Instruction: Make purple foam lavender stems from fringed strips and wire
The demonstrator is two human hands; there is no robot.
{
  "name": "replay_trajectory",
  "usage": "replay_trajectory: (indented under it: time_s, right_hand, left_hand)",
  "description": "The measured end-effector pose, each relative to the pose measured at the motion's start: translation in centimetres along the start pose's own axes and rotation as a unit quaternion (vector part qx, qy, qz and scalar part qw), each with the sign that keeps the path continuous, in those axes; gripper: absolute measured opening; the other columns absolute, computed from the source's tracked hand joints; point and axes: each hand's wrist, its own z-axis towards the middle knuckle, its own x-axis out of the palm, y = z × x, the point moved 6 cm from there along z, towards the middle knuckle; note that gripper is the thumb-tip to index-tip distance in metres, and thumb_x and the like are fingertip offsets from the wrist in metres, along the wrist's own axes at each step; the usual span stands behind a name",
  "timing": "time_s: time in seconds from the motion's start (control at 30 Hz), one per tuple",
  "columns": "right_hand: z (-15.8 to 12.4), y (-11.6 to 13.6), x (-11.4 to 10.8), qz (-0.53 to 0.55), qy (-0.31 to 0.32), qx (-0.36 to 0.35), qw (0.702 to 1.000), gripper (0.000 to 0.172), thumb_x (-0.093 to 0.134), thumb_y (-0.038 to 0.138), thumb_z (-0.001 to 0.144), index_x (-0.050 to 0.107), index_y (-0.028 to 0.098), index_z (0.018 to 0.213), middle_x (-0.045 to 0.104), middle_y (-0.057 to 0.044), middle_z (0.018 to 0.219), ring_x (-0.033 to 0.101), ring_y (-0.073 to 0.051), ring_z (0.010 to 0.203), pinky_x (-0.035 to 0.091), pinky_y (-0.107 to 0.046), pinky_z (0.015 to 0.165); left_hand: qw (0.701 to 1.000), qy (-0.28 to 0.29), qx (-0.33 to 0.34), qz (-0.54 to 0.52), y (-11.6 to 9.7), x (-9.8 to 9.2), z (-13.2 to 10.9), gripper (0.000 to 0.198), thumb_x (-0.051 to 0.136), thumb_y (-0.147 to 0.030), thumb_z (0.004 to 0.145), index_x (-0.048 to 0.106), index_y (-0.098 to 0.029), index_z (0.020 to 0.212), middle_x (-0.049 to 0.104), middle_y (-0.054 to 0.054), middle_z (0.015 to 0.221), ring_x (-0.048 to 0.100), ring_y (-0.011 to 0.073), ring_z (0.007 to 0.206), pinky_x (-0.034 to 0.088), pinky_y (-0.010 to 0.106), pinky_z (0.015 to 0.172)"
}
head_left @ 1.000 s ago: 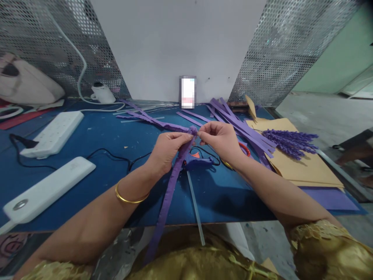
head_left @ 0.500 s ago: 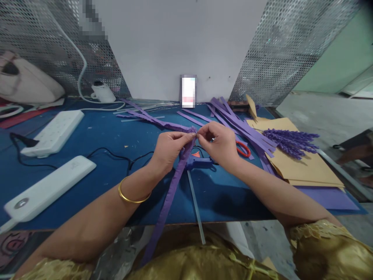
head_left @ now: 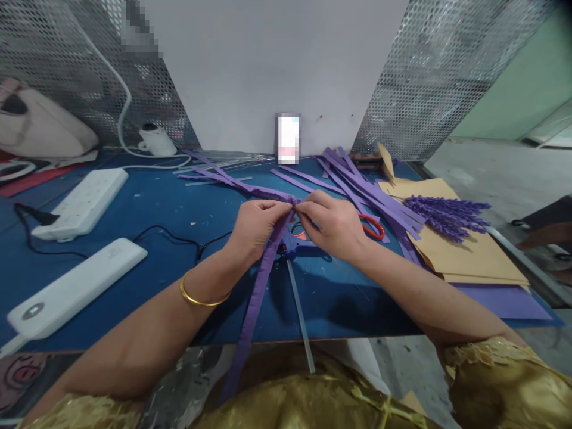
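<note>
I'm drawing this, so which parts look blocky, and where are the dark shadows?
In the head view, the bright phone-like screen and a patch at upper left are pixelated; in the head view, soft dark shadows lie on the blue tabletop, some lower in the picture than the right hand.

To my left and ahead
I see a white power strip (head_left: 84,202), a pale bag (head_left: 47,126) beyond it, and a blurred screen (head_left: 288,134) before the grey panel (head_left: 272,65).

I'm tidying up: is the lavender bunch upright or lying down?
Lying down: the lavender bunch rests flat on the brown paper.
</note>
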Motion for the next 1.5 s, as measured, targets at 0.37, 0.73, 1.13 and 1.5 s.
replay_trajectory:
  time_s: [0.37,0.73,1.13,1.5]
  right_hand:
    - [0.6,-4.0,0.5,0.356,-0.02,0.238,0.904,0.015,0.07,0.03,0.079,0.067,0.018,0.071,0.064,0.0,0.06,0.061,-0.015,0.056,0.047,-0.028,0.057]
    - [0.2,-3.9,2.5,0.516,0.016,0.319,0.795,0.02,0.08,0.029,0.067,0.064,0.017,0.067,0.061,0.003,0.057,0.055,-0.009,0.054,0.049,-0.024,0.057]
    - [0.3,-3.7,2.0,0.498,0.055,0.302,0.811,0.028,0.079,0.039,0.074,0.062,0.018,0.074,0.063,0.003,0.062,0.059,-0.009,0.05,0.049,-0.023,0.051]
    - [0.3,-3.2,2.1,0.462,0.086,0.285,0.835,0.013,0.068,0.025,0.075,0.061,0.016,0.067,0.059,0.003,0.054,0.055,-0.009,0.045,0.043,-0.022,0.048]
  left_hand:
    - [0.999,0.03,0.02,0.023,-0.7,0.3,-0.3,0.026,0.072,-0.034,0.069,0.063,-0.016,0.052,0.047,-0.003,0.051,0.036,0.0087,0.051,0.026,0.024,0.047]
    - [1.0,0.027,0.01,0.006,-0.7,0.5,-0.3,0.024,0.072,-0.031,0.066,0.06,-0.017,0.05,0.048,-0.003,0.05,0.035,0.0081,0.048,0.025,0.024,0.046]
    - [0.999,0.019,0.024,-0.036,-1.2,-0.1,0.1,0.023,0.074,-0.032,0.069,0.062,-0.016,0.056,0.049,-0.004,0.053,0.038,0.0078,0.051,0.031,0.022,0.049]
    - [0.992,0.018,-0.01,-0.124,-0.8,-0.3,0.4,0.02,0.08,-0.033,0.063,0.069,-0.016,0.062,0.06,-0.002,0.06,0.049,0.0103,0.056,0.038,0.023,0.053]
